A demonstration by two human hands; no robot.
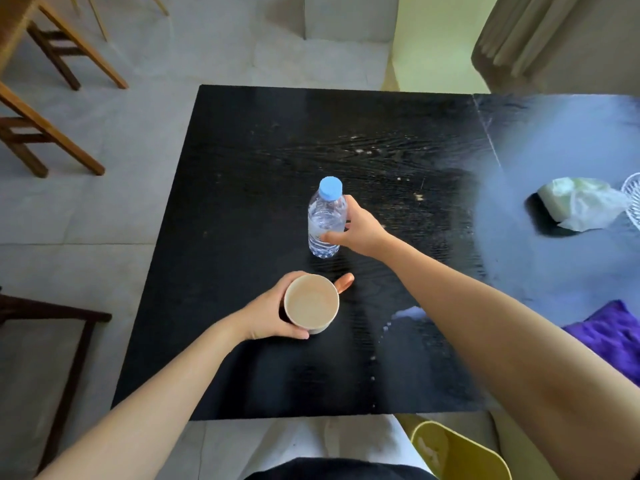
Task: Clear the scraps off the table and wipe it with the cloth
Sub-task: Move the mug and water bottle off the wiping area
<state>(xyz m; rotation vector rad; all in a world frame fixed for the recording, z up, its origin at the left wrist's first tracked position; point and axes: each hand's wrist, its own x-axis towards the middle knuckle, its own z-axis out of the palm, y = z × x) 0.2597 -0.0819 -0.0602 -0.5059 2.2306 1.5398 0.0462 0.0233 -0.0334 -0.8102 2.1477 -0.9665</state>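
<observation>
On the black table (242,188) my left hand (268,315) wraps around a beige mug (311,303) with an orange handle, seen from above. My right hand (360,230) grips a clear water bottle (325,220) with a blue cap, standing upright near the table's middle. Small pale crumbs (363,150) are scattered over the far right part of the table. A purple cloth (616,337) lies at the right edge, partly behind my right arm. A whitish smear (410,313) shows beside my right forearm.
A yellow bin (460,452) stands on the floor below the table's near edge. A tissue pack in crumpled plastic (581,206) and a white wire basket (633,199) sit at the far right. Wooden chairs (52,140) stand to the left.
</observation>
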